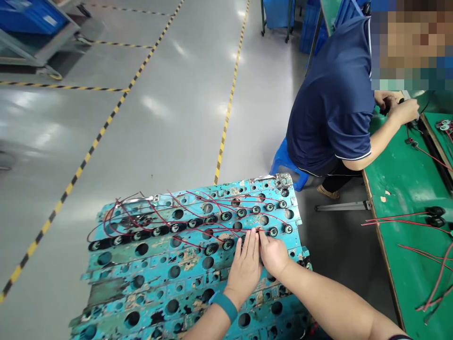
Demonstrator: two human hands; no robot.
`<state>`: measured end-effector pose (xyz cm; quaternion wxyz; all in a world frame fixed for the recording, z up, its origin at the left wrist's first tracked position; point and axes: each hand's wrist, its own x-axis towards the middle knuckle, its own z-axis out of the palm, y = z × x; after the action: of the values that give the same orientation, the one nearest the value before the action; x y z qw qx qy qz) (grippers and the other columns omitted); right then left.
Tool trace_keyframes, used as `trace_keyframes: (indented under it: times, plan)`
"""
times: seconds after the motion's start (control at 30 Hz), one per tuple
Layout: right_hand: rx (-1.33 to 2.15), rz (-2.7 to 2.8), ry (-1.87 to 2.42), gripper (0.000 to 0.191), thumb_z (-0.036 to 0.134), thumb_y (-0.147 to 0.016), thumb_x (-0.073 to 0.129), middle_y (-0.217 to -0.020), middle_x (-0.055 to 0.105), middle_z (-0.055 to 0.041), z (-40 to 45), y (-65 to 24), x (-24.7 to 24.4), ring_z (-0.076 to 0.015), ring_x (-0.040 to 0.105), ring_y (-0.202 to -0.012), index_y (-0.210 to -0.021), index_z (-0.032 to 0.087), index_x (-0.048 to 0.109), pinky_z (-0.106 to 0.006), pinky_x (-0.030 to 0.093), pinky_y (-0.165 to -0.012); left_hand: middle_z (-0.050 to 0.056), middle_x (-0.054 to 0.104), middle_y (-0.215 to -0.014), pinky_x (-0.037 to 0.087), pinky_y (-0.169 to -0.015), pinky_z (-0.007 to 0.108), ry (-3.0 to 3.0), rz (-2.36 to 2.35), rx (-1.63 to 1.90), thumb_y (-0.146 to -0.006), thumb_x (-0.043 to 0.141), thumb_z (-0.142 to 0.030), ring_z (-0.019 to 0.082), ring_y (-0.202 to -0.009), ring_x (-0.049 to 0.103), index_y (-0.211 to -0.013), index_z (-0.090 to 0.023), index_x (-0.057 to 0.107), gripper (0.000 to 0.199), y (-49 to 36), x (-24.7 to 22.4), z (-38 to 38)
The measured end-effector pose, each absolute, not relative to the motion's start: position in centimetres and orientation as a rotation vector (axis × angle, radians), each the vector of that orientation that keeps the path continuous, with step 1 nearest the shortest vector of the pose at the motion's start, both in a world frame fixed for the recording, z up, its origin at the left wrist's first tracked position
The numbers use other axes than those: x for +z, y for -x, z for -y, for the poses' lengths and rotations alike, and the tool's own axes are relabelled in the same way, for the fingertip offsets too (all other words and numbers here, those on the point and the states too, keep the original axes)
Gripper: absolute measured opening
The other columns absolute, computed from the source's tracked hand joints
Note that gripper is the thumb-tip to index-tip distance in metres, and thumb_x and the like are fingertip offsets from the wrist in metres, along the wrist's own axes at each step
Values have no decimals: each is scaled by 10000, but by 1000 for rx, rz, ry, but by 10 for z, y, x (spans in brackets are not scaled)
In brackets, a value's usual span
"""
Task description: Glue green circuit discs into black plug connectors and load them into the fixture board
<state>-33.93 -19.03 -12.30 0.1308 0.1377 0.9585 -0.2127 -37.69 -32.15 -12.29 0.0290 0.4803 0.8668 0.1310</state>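
Note:
A worn turquoise board [191,293] with rows of round holes lies in front of me. Along its far part sit small round black parts [226,216] with thin red wires [155,208]. My left hand [247,264], below a teal wristband, lies over the board with its fingers stretched out, close to the second row of parts. Right beside it, touching, my right hand [274,255] has its fingers curled and its index fingertip down on the board. Whatever lies under the fingertips is hidden.
A person in a dark blue shirt [329,94] sits on a blue stool [283,160] at the right, working at a green table [406,179] with wired black parts. A cart [38,47] stands at the far left.

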Motion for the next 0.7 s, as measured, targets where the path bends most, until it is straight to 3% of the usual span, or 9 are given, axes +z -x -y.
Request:
trace_keyframes:
  times: [0.23, 0.37, 0.57, 0.7]
  plan:
    - [-663, -2753, -371, 399, 148, -1005, 532, -945, 761, -90, 181, 334, -130, -192, 746, -788, -1404, 140, 539, -287, 593, -716, 259, 202, -1656, 384, -1185, 526, -1510, -2593, 365, -744, 473, -7, 349, -1520, 276, -1597, -21, -71, 1012, 388, -120, 316]
    - [-667, -2751, -372, 384, 223, -1040, 537, -983, 747, -88, 178, 328, -130, -184, 734, -795, -1416, 144, 531, -333, 610, -744, 234, 244, -1654, 412, -1174, 514, -1528, -2581, 334, -776, 478, -37, 328, -1511, 316, -1608, -27, -17, 968, 394, -108, 321]
    - [-744, -2791, -193, 390, 276, -1046, 481, -1031, 755, -123, 201, 317, -108, -226, 740, -869, -1410, 175, 578, -313, 595, -782, 212, 259, -1651, 291, -1228, 567, -1511, -2687, 301, -896, 448, -77, 335, -1544, 207, -1617, -60, 16, 841, 409, -81, 377]
    - [-753, -2784, -148, 440, 255, -1010, 534, -979, 769, -137, 240, 345, -104, -223, 754, -807, -1438, 152, 538, -303, 597, -725, 196, 277, -1640, 184, -1253, 592, -1488, -2722, 253, -908, 427, -62, 332, -1542, 187, -1620, -92, 83, 790, 420, -88, 404]
